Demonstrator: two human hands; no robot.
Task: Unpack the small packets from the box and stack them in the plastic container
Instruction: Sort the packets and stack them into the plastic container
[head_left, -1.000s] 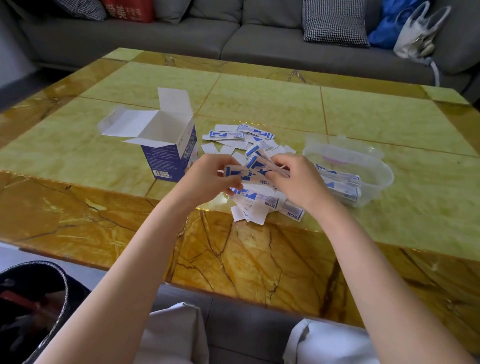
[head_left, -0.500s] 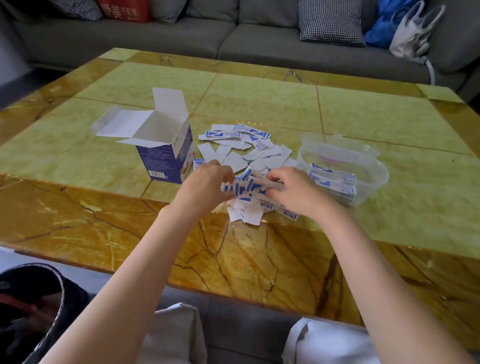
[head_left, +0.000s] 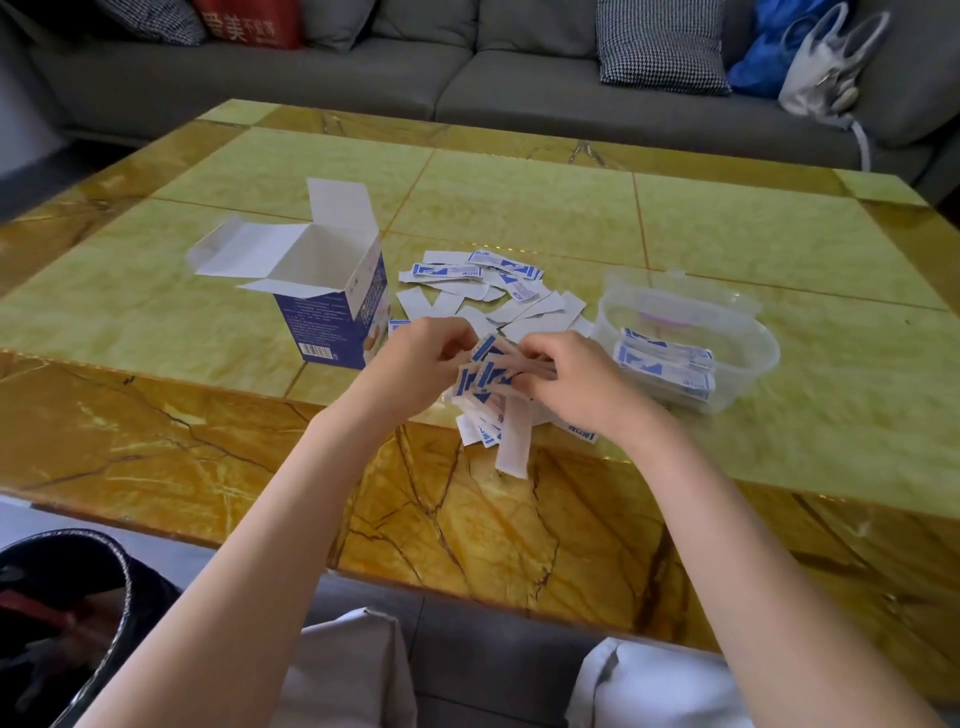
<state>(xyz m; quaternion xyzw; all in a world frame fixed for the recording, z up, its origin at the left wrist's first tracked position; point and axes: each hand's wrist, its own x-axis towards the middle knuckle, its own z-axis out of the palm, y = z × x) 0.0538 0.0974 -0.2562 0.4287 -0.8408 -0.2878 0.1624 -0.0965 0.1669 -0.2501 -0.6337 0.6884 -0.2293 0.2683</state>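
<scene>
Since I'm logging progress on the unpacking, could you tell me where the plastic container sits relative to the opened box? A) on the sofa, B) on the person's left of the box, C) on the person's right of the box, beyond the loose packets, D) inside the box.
C: the plastic container, already holding some stacked packets, sits to the right of the opened box, with the loose packets spread on the table between them.

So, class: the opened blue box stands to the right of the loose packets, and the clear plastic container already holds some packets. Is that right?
Not quite. The head view shows the opened blue box standing to the left of the loose packets, not the right. The rest holds: the clear plastic container already holds some packets.
</scene>
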